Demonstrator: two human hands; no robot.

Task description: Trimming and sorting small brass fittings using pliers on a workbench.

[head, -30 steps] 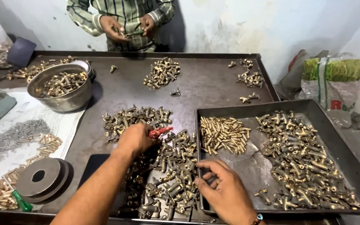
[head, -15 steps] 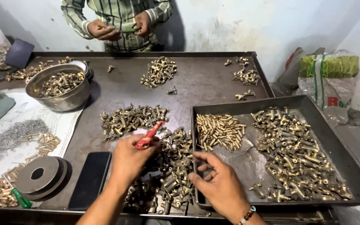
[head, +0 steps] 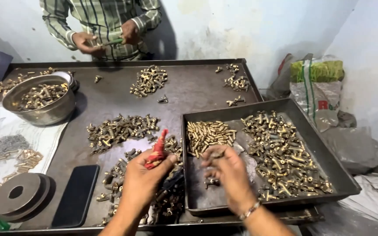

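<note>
— So which step was it?
— Assembly, I'd judge: the left hand [head: 147, 175] gripped a red tool [head: 157, 150] over the worktop [head: 189, 87]; the right hand [head: 226, 172] pinched a brass fitting [head: 216, 154] above the tray [head: 285, 204].
— Next?
— Probably bringing tool and fitting squarely together.

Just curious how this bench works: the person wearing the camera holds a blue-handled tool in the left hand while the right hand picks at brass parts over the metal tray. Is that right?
Not quite: the tool in the left hand has a red handle, not blue, as the head view shows. The rest holds: the right hand picks at brass parts over the metal tray.
</note>
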